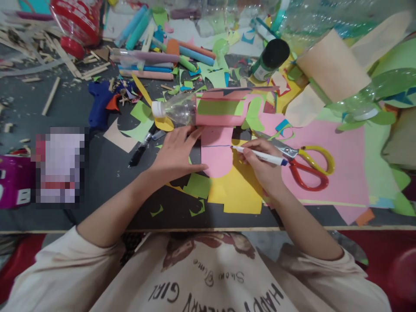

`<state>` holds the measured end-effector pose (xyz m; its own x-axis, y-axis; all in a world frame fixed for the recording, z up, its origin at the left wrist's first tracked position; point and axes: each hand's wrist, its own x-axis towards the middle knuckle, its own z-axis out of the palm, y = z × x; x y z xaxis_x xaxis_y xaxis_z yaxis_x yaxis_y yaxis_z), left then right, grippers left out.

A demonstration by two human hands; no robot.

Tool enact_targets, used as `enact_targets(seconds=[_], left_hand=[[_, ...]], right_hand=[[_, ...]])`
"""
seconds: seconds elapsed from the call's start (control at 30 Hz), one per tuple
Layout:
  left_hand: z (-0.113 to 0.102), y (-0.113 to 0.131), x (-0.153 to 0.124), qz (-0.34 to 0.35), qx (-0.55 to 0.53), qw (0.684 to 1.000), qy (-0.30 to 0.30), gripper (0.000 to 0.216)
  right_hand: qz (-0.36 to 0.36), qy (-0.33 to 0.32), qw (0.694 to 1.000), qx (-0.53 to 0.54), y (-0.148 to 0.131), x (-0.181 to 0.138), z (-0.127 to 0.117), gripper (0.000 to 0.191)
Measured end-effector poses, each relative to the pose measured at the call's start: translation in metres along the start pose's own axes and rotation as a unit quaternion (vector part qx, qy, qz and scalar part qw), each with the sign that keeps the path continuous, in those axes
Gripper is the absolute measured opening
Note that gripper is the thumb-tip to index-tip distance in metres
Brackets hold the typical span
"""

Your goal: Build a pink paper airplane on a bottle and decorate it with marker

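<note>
My left hand [177, 154] lies flat with fingers spread, pressing down the left edge of a small pink paper piece [217, 154]. My right hand [263, 167] is closed round a white pen [260, 154] with a blue end; its tip touches the pink piece at the right end of a thin drawn line. The pink piece rests on a yellow paper sheet [238, 195]. Just beyond lies a clear plastic bottle [177, 112] on its side, white cap to the left, its body wrapped in pink and green paper [224, 108].
Scissors [307, 167] with red and yellow handles lie right of my right hand on a large pink sheet [341, 173]. A black marker [141, 149] and a blue glue gun [99, 106] lie left. Paper scraps, coloured rolls, wooden sticks and bottles crowd the far side. The table edge [97, 230] runs near me.
</note>
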<state>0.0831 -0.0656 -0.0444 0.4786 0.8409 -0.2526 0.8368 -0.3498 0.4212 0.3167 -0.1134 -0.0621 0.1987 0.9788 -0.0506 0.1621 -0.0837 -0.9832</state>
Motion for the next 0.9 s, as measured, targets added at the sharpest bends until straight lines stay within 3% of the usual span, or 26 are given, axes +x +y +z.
enact_targets(seconds=[0.37, 0.57, 0.9], left_hand=[[0.000, -0.002, 0.000, 0.012, -0.019, 1.000, 0.002, 0.093], [0.000, -0.010, 0.000, 0.050, -0.028, 0.998, 0.017, 0.079], [0.001, -0.010, 0.001, 0.050, -0.032, 0.998, 0.022, 0.083]], right_hand=[[-0.014, -0.009, 0.999, -0.052, 0.001, -0.001, 0.000, 0.004], [-0.014, -0.012, 0.998, -0.065, 0.000, -0.003, 0.000, 0.004], [-0.053, -0.022, 0.993, -0.105, -0.002, -0.005, 0.000, 0.007]])
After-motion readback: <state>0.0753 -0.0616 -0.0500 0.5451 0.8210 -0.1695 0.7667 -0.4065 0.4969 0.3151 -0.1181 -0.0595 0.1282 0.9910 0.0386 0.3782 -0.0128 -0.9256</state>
